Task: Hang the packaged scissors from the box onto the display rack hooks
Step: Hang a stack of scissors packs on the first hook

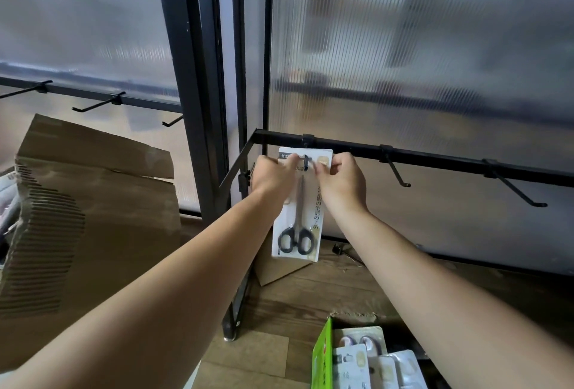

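**Seating a card on a peg.** The left hand (273, 178) and right hand (341, 178) are each pinching a top corner of the packaged scissors (297, 227), which is hanging upright at the leftmost hook (307, 161) of the rack rail (441, 157). The hook tip is showing in front of the card, so the hole appears threaded. Holding the card level and sliding it straight back should finish the step cleanly. Bare hooks (399, 175) are standing further right. More packs are lying in the green box (322, 354) below, and a cardboard carton (93, 218) is leaning at left, obstructing nothing.
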`<state>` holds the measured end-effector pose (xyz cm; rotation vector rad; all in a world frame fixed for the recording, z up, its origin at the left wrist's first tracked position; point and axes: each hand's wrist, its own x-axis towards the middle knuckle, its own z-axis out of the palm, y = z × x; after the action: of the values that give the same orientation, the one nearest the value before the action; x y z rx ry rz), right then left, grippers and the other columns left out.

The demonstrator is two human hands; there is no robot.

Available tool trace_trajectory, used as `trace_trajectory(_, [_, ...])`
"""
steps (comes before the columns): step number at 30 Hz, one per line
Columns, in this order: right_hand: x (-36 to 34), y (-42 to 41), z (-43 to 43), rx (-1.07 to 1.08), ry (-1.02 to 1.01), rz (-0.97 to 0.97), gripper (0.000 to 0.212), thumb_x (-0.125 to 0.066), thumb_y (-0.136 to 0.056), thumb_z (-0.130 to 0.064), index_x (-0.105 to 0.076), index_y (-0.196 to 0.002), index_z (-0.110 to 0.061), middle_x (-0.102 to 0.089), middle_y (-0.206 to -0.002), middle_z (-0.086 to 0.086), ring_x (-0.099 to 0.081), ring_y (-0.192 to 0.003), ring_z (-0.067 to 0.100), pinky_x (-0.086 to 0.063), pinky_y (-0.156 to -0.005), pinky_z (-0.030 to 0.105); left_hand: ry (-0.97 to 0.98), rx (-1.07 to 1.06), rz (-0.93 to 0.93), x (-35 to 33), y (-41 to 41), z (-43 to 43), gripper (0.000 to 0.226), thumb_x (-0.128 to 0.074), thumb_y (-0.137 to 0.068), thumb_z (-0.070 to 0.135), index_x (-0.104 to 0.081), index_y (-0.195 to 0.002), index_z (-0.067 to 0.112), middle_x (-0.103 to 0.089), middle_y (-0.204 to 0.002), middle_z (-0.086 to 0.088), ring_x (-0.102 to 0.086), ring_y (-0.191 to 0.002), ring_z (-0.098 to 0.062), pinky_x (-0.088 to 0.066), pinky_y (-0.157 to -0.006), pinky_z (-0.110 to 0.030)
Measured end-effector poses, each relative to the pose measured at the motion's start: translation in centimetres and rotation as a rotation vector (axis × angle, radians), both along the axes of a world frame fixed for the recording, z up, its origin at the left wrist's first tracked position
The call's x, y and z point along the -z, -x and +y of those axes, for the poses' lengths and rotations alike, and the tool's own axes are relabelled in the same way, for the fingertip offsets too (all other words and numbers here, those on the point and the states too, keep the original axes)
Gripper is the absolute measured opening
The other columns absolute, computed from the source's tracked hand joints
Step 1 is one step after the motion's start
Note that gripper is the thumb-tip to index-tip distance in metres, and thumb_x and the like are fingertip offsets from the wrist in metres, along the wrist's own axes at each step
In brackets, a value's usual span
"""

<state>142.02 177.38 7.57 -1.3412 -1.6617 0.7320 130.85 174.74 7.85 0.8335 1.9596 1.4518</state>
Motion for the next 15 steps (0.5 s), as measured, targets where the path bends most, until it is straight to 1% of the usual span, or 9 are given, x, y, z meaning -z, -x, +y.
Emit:
trace_trajectory(3, [0.2,0.4,0.6,0.024,-0.005,-0.001,0.019,-0.059,-0.095,-0.033,-0.048,-0.091,-0.017,-0.059,-0.091,-0.001,-0.053,-0.075,0.015,-0.036,-0.055,0.024,-0.020,-0.006,0.008,0.2,0.2,0.4,0.051,-0.060,-0.090,0.047,-0.060,-0.105,-0.001,-0.057,-0.073,-0.004,-0.058,-0.065,-0.019,-0.059,-0.070,-0.039])
trace_trajectory(5, [0.4,0.5,0.8,0.031,0.003,0.014,0.021,-0.061,-0.094,-0.034,-0.048,-0.092,-0.017,-0.059,-0.090,-0.001,-0.054,-0.075,0.015,-0.035,-0.054,0.023,-0.032,0.017,-0.012,0.5,0.2,0.7,0.047,-0.059,-0.091,0.047,-0.056,-0.102,0.001,-0.053,-0.071,-0.001,-0.055,-0.068,-0.019,-0.053,-0.066,-0.034])
trace_trajectory(8, [0.6,0.1,0.8,0.039,0.022,0.019,0.026,-0.062,-0.093,-0.037,-0.047,-0.095,-0.016,-0.056,-0.088,-0.003,-0.052,-0.072,0.011,-0.035,-0.054,0.021,-0.036,0.039,-0.018,0.7,-0.1,0.7,0.036,-0.057,-0.093,0.044,-0.049,-0.098,0.009,-0.048,-0.071,0.002,-0.049,-0.070,-0.016,-0.044,-0.066,-0.030])
trace_trajectory(10, [0.6,-0.2,0.7,0.033,0.038,-0.017,0.028,-0.061,-0.093,-0.039,-0.045,-0.097,-0.016,-0.055,-0.090,-0.003,-0.050,-0.071,0.009,-0.035,-0.055,0.020,-0.031,0.042,-0.008,0.7,-0.4,0.6,0.034,-0.055,-0.095,0.042,-0.048,-0.096,0.008,-0.045,-0.070,0.001,-0.046,-0.067,-0.014,-0.040,-0.065,-0.029])
trace_trajectory(11, [0.5,-0.4,0.6,0.027,0.054,-0.040,0.029,-0.060,-0.094,-0.040,-0.045,-0.100,-0.016,-0.056,-0.094,-0.002,-0.051,-0.073,0.011,-0.036,-0.056,0.022,-0.034,0.024,0.013,0.6,-0.5,0.6,0.035,-0.055,-0.095,0.041,-0.050,-0.096,0.007,-0.046,-0.071,0.000,-0.046,-0.069,-0.015,-0.038,-0.066,-0.030])
trace_trajectory(13, [0.7,-0.9,0.5,0.015,0.085,-0.089,0.034,-0.058,-0.094,-0.043,-0.047,-0.108,-0.014,-0.058,-0.102,0.001,-0.055,-0.083,0.016,-0.039,-0.064,0.026,-0.043,-0.013,0.041,0.7,-0.6,0.4,0.043,-0.055,-0.094,0.042,-0.056,-0.104,0.000,-0.055,-0.083,-0.008,-0.048,-0.077,-0.018,-0.040,-0.070,-0.033])
trace_trajectory(15, [1.0,-1.6,0.3,-0.002,0.111,-0.127,0.038,-0.056,-0.095,-0.042,-0.048,-0.118,-0.013,-0.058,-0.108,0.002,-0.054,-0.090,0.017,-0.040,-0.072,0.026,-0.037,-0.028,0.015,1.1,-0.7,0.2,0.055,-0.055,-0.092,0.047,-0.056,-0.112,-0.003,-0.060,-0.105,-0.024,-0.054,-0.080,-0.026,-0.049,-0.078,-0.042])
